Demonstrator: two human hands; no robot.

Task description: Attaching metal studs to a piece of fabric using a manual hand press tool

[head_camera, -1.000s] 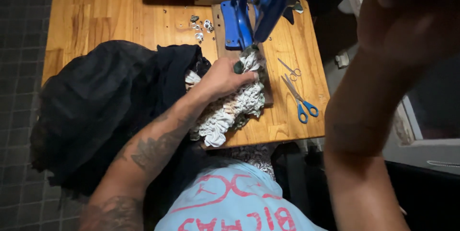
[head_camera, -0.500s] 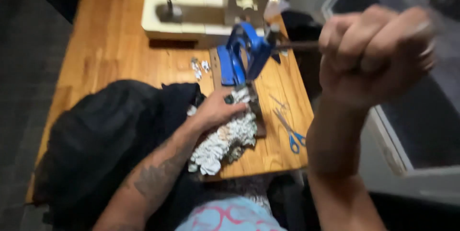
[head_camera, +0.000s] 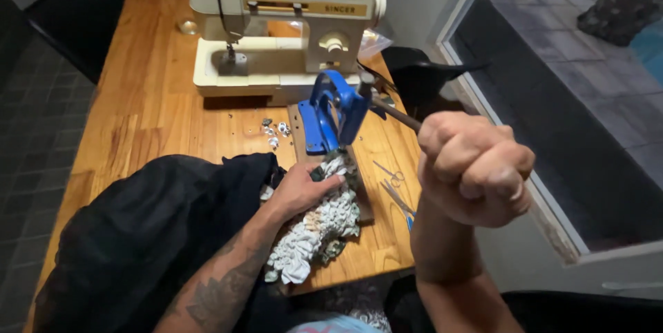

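Nearest, at 4 o'clock, right hand (head_camera: 475, 168) raised and clenched in a tight fist around the metal lever (head_camera: 394, 113) of the blue press (head_camera: 333, 113), the rod running up and away toward 11 o'clock from the knuckles. Lower left, from 7 o'clock, tattooed forearm (head_camera: 222, 279) reaching up across a heap of black fabric (head_camera: 145, 236) that spills over the near edge of the wooden table (head_camera: 138, 119). At centre, left hand (head_camera: 300, 188) spread flat, palm down, fingers pressing the top end of a gathered white ruffle strip (head_camera: 318, 233), thumb just under the base of the press; not closed around it, only holding it down. Ruffle strip lying on a dark board (head_camera: 360, 191), trailing toward 6 o'clock to the table edge, touching the black fabric on its left side. At 3 o'clock of the strip, scissors with blue handles (head_camera: 399, 198) and a small pair of snips (head_camera: 389, 173) beside them, both partly hidden behind the fist. Farther, at 11 o'clock of the left hand, a scatter of small metal snaps (head_camera: 274, 131) just beside the press base. Beyond, at 12 o'clock, a cream sewing machine (head_camera: 283, 22) standing across the table's far end. At 1 o'clock, a black object (head_camera: 421, 74) near the window frame, kind not clear.
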